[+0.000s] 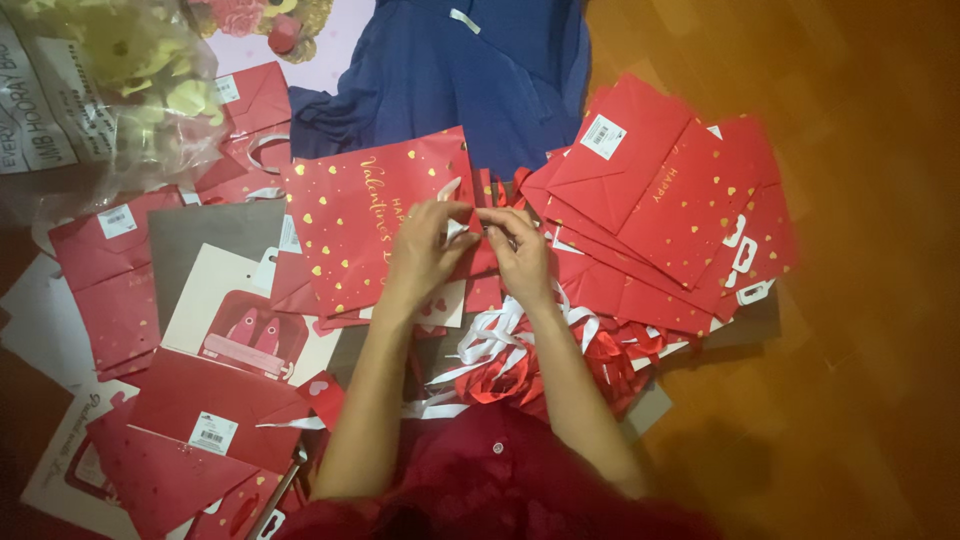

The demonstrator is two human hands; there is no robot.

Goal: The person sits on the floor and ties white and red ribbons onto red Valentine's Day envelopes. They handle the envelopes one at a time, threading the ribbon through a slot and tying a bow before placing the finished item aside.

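A flat red gift bag point(355, 215) with gold hearts and gold lettering lies on the floor in front of me. My left hand point(425, 245) pinches its right edge where a white ribbon handle point(450, 190) sticks up. My right hand point(515, 245) meets the left one there, fingertips closed on the same ribbon and bag edge. Below my hands lies a heap of white and red ribbon point(500, 350).
A fanned stack of red gift bags point(670, 210) lies to the right. More red bags point(195, 430) and card inserts point(235, 320) cover the left. A blue garment point(480, 70) lies beyond, and a clear plastic bag with yellow flowers point(130, 90) sits top left. Wooden floor point(860, 300) on the right.
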